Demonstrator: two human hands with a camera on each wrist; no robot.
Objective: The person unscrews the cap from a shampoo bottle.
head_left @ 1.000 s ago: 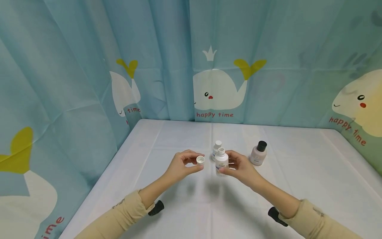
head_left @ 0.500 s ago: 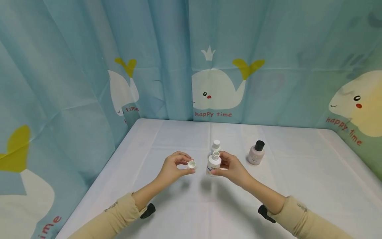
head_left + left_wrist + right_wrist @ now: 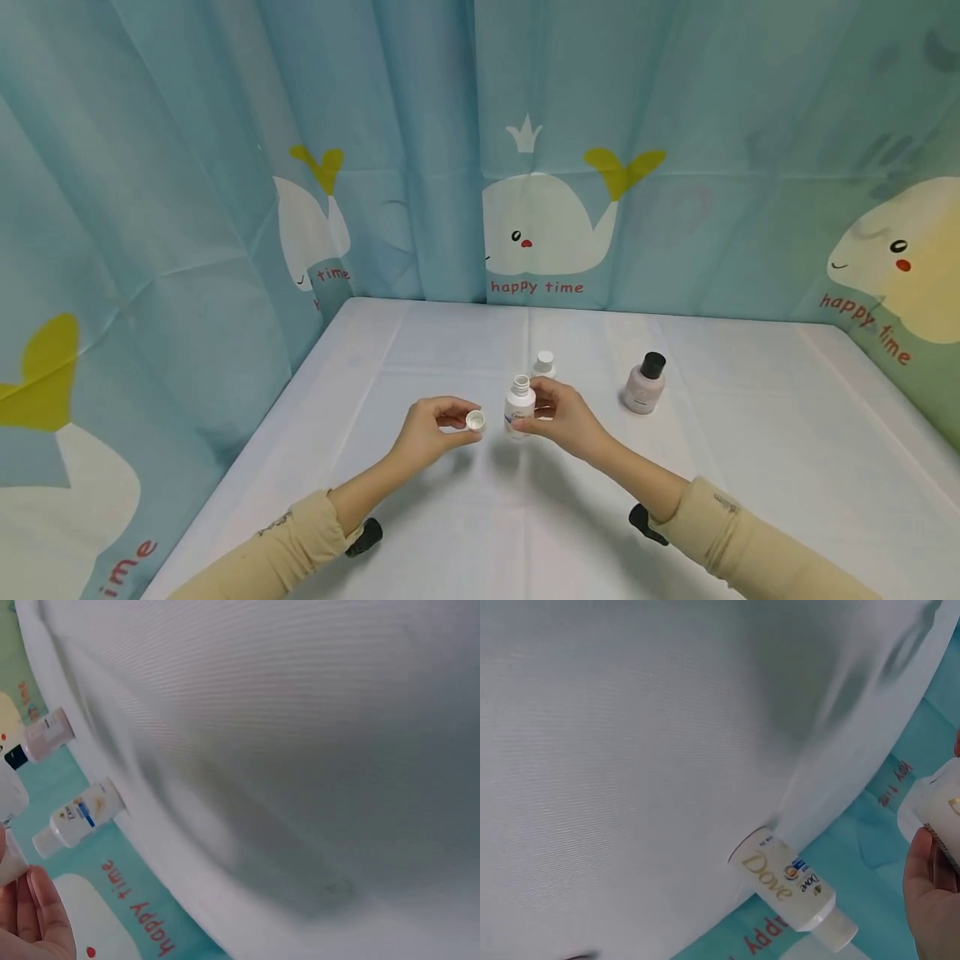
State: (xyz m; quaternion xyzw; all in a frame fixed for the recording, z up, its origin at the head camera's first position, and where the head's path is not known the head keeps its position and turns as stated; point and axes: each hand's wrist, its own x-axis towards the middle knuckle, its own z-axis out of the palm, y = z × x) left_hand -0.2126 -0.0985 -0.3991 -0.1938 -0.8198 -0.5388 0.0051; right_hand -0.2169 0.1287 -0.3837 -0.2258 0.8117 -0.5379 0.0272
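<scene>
My left hand (image 3: 423,433) pinches a white screw cap (image 3: 476,421) between thumb and fingers, its hollow side facing the head camera. Upright in my right hand (image 3: 572,423) is a small white bottle (image 3: 520,407) with a bare threaded neck. Cap and bottle are apart, the cap to the left. Behind the right hand stands a second white bottle (image 3: 544,365), capped and partly hidden in the head view; the right wrist view shows this Dove bottle (image 3: 784,881) whole. At the left wrist view's edge, the cap (image 3: 12,859) and my left fingers (image 3: 46,900) are partly cut off.
A pale pink bottle (image 3: 643,392) with a black cap stands to the right on the white-covered table (image 3: 765,433). A blue curtain (image 3: 420,125) printed with whales hangs along the table's back and left sides.
Both hands have moved left with the cap and the uncapped bottle. The left hand has also come slightly lower in the head view. The two standing bottles keep their places.
</scene>
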